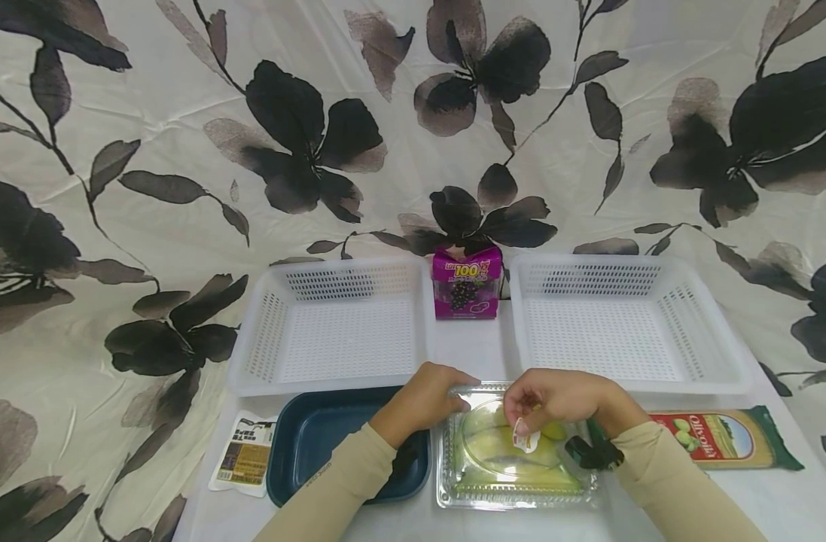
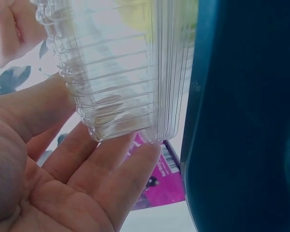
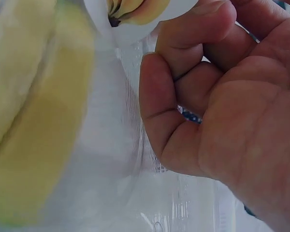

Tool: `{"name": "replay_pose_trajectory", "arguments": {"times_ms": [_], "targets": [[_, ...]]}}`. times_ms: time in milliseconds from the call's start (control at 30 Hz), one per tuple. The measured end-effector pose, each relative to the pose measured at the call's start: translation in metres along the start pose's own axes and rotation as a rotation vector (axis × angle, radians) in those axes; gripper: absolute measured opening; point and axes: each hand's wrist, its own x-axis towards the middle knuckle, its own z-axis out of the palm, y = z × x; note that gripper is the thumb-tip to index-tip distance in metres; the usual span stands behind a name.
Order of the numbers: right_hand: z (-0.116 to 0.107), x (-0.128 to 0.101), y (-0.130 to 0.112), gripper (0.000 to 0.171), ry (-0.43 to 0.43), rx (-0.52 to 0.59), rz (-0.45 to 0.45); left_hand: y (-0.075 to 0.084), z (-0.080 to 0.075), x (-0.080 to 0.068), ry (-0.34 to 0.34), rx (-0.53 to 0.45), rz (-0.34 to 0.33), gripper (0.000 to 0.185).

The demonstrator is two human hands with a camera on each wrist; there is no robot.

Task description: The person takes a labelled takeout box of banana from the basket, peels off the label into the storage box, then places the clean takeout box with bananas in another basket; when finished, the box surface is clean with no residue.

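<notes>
Two baskets [image 1: 266,346] [image 1: 687,324] stand beyond; left fingers [image 2: 130,179] grip the box [image 1: 446,452], right fingers [image 3: 157,92] pinch a sticker [image 1: 525,439].

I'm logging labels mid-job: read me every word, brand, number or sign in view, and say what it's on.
"100": purple pack; the smaller print around it is too small or blurred to read.
Green-ended pack: lettering on red, upside down, too unclear to read surely.
White pouch: black and smaller print, too small to read.
Left sleeve: faint lettering, too small to read.
Banana sticker in the right hand: no readable words.
</notes>
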Motion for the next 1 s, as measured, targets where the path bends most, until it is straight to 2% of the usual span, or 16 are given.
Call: {"name": "replay_pose_trajectory", "arguments": {"times_ms": [167, 633, 900, 1000], "targets": [[-0.002, -0.002, 0.001, 0.013, 0.006, 0.016, -0.019, 0.002, 0.000, -0.001, 0.000, 0.001, -0.004, 0.039], [-0.004, -0.008, 0.007, 0.015, 0.114, 0.214, -0.026, 0.000, 0.001, -0.002, 0.002, 0.016, 0.000, 0.040], [-0.003, -0.011, 0.003, 0.018, 0.206, 0.225, 0.084, 0.003, -0.002, -0.008, 0.012, 0.065, 0.038, 0.042], [-0.002, -0.012, -0.001, 0.022, 0.219, 0.246, 0.122, 0.007, -0.006, -0.015, 0.047, 0.102, 0.062, 0.043]]}}
